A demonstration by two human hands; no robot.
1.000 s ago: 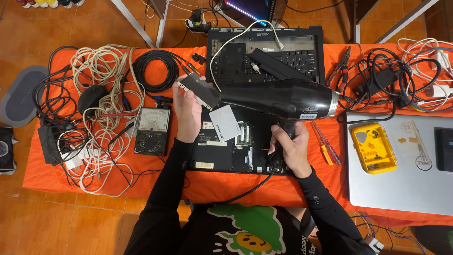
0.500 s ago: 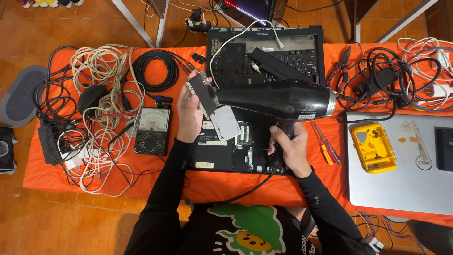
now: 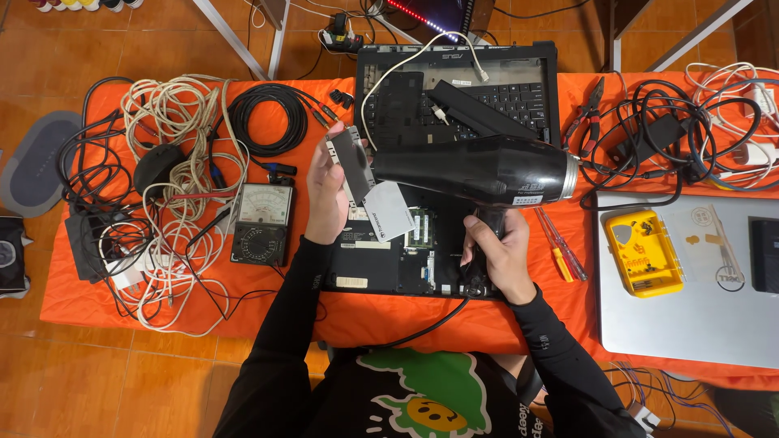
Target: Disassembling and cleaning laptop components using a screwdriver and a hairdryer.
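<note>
My right hand point(image 3: 497, 253) grips the handle of a black hair dryer point(image 3: 479, 169), whose barrel lies level above an opened black laptop base point(image 3: 381, 259). The dryer's nozzle points left at a flat grey hard drive point(image 3: 350, 161). That drive is held on edge by my left hand point(image 3: 323, 193), close to the nozzle mouth. A white label flap point(image 3: 389, 211) hangs below the drive. The dryer's cord runs down over the table's front edge.
The orange-covered table point(image 3: 243, 300) carries coiled white and black cables at left, an analog multimeter point(image 3: 262, 225), a second dismantled laptop point(image 3: 462, 89) at the back, screwdrivers point(image 3: 558, 247), pliers, a yellow case point(image 3: 643, 251) and a closed silver laptop point(image 3: 690, 316) at right.
My left hand has turned the hard drive more upright and brought it closer to the dryer's nozzle. The right hand and dryer have stayed nearly still.
</note>
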